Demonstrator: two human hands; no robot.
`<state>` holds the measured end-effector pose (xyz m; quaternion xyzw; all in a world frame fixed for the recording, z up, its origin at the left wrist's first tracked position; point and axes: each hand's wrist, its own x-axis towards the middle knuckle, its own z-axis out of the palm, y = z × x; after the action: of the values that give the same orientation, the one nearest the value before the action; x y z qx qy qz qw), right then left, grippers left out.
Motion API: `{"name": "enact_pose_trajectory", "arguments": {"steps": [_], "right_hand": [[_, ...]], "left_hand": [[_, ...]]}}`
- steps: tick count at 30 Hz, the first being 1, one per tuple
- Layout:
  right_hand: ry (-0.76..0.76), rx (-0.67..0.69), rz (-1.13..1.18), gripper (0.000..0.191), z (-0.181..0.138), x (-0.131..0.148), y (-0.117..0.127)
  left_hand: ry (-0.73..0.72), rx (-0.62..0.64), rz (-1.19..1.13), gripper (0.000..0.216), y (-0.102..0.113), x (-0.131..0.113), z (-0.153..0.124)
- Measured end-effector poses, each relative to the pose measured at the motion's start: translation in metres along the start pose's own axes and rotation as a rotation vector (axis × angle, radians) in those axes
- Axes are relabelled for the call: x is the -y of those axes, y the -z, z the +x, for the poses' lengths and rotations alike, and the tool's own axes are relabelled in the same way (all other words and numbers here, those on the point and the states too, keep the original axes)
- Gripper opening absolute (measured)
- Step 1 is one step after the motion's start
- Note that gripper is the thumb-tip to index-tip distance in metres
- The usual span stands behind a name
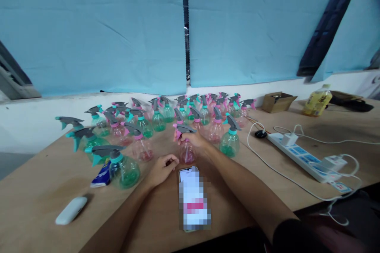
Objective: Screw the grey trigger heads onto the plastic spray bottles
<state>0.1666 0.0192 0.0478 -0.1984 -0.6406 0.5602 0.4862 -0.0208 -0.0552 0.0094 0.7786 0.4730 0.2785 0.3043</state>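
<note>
My right hand (191, 139) is closed around the neck of a pink spray bottle (187, 154) with a grey and pink trigger head. The bottle stands upright on the wooden table, with a clear tube inside. Left of it, my left hand (166, 166) lies on the table with its fingers loosely curled and nothing visible in them. Just in front of the bottle is a phone (194, 201) with a lit, blurred screen, between my forearms. A green spray bottle (229, 144) stands to the right of my right wrist. A pink spray bottle (143, 148) is beyond my left hand.
Several more pink and green spray bottles crowd the back. At left lie a blue packet (101, 174) and a white case (71, 210). To the right are a power strip (303, 157) with chargers and loose cables, a cardboard box (277, 102) and a yellow drink bottle (317, 102).
</note>
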Motion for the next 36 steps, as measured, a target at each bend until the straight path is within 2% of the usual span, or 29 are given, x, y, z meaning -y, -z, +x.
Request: {"name": "enact_pose_trajectory", "arguments": {"steps": [4,7,10,20,25,31,36], "right_hand": [[0.009,0.024,-0.031,0.031,0.000,0.002,0.002],[0.016,-0.012,-0.024,0.031,-0.001,0.000,0.000],[0.013,-0.056,-0.012,0.031,-0.002,-0.002,-0.002],[0.036,-0.022,-0.062,0.028,-0.002,-0.001,0.002],[0.008,-0.058,-0.009,0.026,-0.003,0.000,-0.003],[0.050,-0.070,-0.074,0.028,-0.001,-0.002,-0.002],[0.046,-0.104,-0.015,0.024,-0.003,0.003,-0.008]], "left_hand": [[-0.003,0.003,0.015,0.031,0.000,0.001,0.000],[-0.005,0.004,0.014,0.030,-0.001,0.001,0.000],[-0.015,-0.001,0.010,0.030,-0.001,0.001,0.000],[-0.027,-0.002,0.008,0.029,0.000,0.001,-0.001],[-0.022,0.000,0.010,0.030,-0.001,0.003,-0.001],[-0.020,0.011,0.012,0.030,-0.001,0.003,-0.002],[-0.016,0.012,0.012,0.030,-0.001,0.003,-0.002]]}}
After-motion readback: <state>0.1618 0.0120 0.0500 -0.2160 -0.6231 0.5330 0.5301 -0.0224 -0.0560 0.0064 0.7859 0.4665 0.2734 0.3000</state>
